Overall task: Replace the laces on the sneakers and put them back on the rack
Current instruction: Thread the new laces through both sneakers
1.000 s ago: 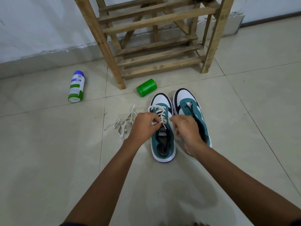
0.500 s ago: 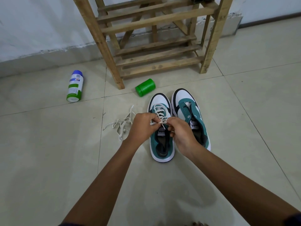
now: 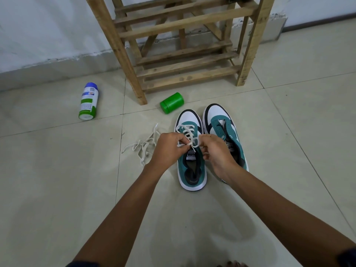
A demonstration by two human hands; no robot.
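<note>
1. So, two teal-and-white sneakers are sitting side by side on the tiled floor [image 3: 57, 189], toes pointing toward the wooden rack [image 3: 185, 60], close in front of it but not on it.
2. The left sneaker [image 3: 191, 170] is carrying a white lace [image 3: 187, 132] threaded through its eyelets; the crossings are showing over the tongue, just ahead of the hands.
3. The left hand [image 3: 167, 149] is pinching the lace with fingers curled in, knuckles up, right over the left sneaker's tongue.
4. The right hand [image 3: 215, 153] is also curling its fingers onto the same lace, with a small loop showing at its fingertips; the two hands are nearly touching at the knot point.
5. The right sneaker [image 3: 225, 130] is lying unlaced, bare eyelets showing, tongue open; the right wrist is covering its heel end.
6. A loose off-white lace [image 3: 142, 147] is lying tangled on the floor just left of the left sneaker, partly hidden behind the left hand.
7. A green cylindrical container [image 3: 172, 103] is lying on its side between the rack's front left leg and the sneaker toes, near but apart from both.
8. A spray can [image 3: 88, 102] with a blue cap and green-white label is lying on its side well to the left, near the wall.
9. The rack's visible lower slatted shelves are holding nothing; a dark object at its top edge is too cropped to identify.
</note>
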